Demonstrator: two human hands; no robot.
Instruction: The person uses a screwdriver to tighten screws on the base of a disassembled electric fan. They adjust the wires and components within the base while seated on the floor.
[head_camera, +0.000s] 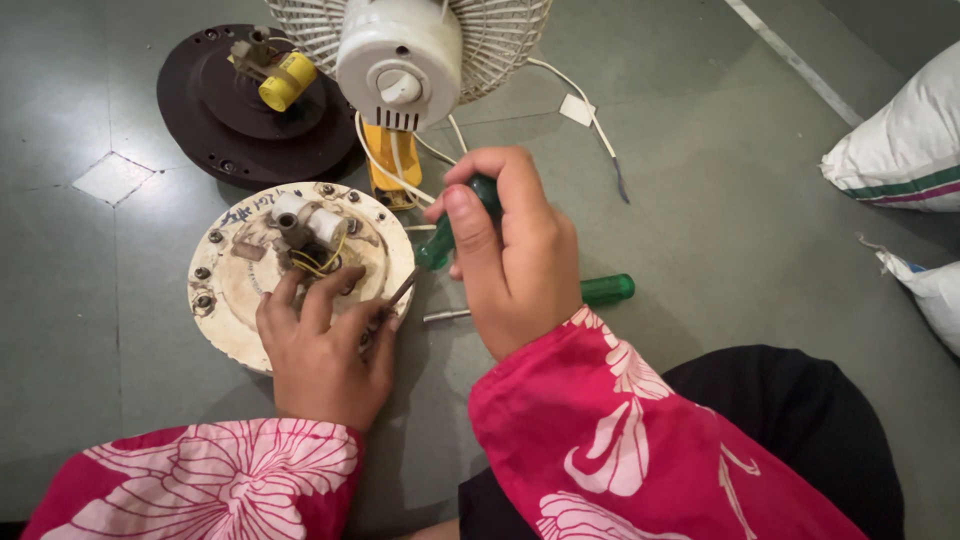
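Right grip: we find the right hand (515, 260) closed around the green handle of a screwdriver (440, 240), its shaft slanting down toward the left hand.
Left grip: the left hand (322, 350) lies fingers spread on the near edge of the round cream motor housing (232, 290), pressing on it rather than clasping it.
Location: the housing lies flat on the floor (700, 180), directly under the left grip and just left of the right grip.
Handling: we judge the housing to be metal, stiff and fairly heavy; the rim is the sound place to hold. The yellow wires (318, 262) and white part at its centre look delicate and are best avoided.
Tool: the handle looks smooth plastic and may slip.
Edges: a dark round base (215, 120) and a white fan (400, 50) crowd the far side of both grips.
Loose items: a second green screwdriver (590, 292) lies just right of the right grip.
Open room: bare floor extends to the far right, toward the white sacks (900, 140).
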